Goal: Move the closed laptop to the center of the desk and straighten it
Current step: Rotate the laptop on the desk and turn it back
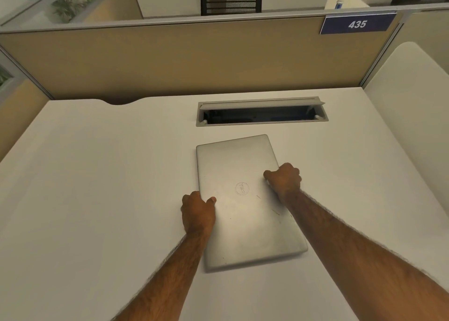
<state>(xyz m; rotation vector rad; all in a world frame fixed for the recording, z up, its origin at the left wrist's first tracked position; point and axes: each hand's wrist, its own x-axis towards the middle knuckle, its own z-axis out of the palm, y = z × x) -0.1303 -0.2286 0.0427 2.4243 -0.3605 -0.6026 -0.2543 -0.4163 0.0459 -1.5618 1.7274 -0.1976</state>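
A closed silver laptop lies flat on the white desk, a little right of the middle. Its long sides run away from me and it is turned slightly, with the near end swung to the right. My left hand grips its left long edge, thumb on the lid. My right hand grips the right long edge, fingers curled over it. A round logo shows on the lid between my hands.
An open grey cable tray is set into the desk just beyond the laptop. A tan partition with a blue "435" sign closes the back. A white panel bounds the right side.
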